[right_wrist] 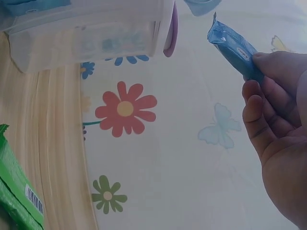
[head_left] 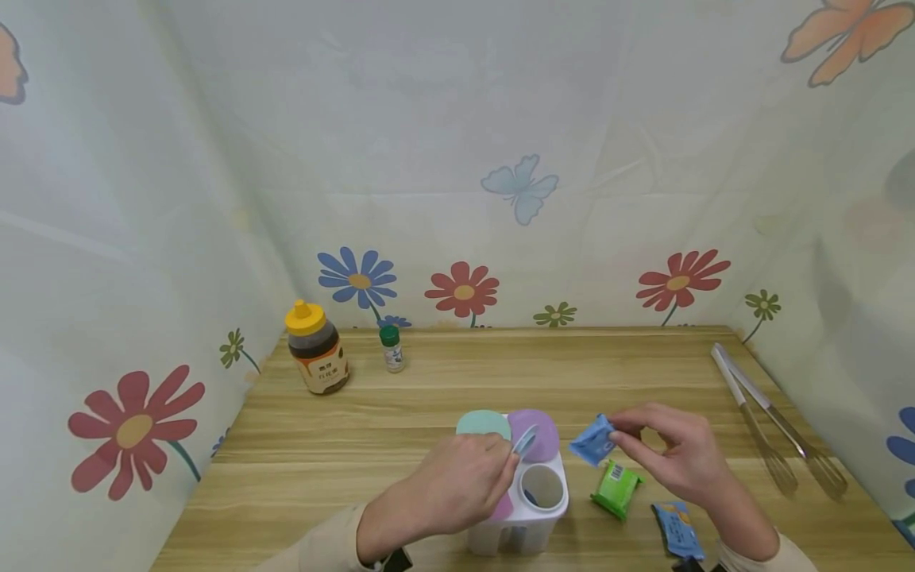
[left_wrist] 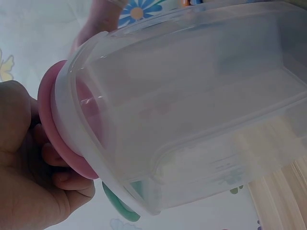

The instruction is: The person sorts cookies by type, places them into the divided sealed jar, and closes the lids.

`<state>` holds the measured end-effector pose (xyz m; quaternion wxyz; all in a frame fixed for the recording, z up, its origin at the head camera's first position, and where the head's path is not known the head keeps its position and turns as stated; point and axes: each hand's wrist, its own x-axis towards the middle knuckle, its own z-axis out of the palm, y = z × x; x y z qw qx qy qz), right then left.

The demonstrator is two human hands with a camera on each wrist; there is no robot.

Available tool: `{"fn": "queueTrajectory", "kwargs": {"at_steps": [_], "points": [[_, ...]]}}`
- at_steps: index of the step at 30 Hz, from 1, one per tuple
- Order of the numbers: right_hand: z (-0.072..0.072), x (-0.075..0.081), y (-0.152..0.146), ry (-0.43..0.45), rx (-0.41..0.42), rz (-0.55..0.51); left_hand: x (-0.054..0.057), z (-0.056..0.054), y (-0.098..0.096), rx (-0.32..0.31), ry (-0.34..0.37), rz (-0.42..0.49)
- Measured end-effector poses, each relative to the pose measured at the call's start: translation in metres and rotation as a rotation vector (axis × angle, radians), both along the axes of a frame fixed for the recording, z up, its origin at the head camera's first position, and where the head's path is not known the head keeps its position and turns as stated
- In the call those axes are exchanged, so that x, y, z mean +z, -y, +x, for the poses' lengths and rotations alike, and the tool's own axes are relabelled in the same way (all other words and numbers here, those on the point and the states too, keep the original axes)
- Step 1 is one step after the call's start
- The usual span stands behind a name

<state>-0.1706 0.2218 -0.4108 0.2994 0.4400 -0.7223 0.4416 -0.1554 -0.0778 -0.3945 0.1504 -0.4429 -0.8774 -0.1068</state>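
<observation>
A white clear-sided container with several round openings stands at the table's front. Teal, purple and pink lids cover three openings; the front right opening is uncovered. My left hand is over the container and holds up a light blue lid, tilted beside the uncovered opening. To the right of the container, my right hand pinches a small blue packet between thumb and fingers, raised above the table. Through the container's wall, something blue shows inside in the right wrist view.
A green packet and another blue packet lie on the wooden table right of the container. Two long-handled metal utensils lie at the right edge. At the back left stand a yellow-capped honey bottle and a small green-capped jar.
</observation>
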Motion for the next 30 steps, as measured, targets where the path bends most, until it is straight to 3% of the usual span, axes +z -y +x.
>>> {"fn": "queueTrajectory", "kwargs": {"at_steps": [8, 15, 30], "points": [[0.004, 0.011, 0.012, -0.005, 0.123, -0.051, 0.001, 0.000, 0.000, -0.003, 0.001, 0.002], [0.010, 0.023, 0.023, -0.036, 0.113, -0.017, 0.000, -0.001, -0.001, -0.004, 0.004, 0.001], [0.012, 0.027, 0.039, -0.048, 0.174, -0.016, -0.002, -0.001, 0.000, -0.008, 0.006, 0.003]]}}
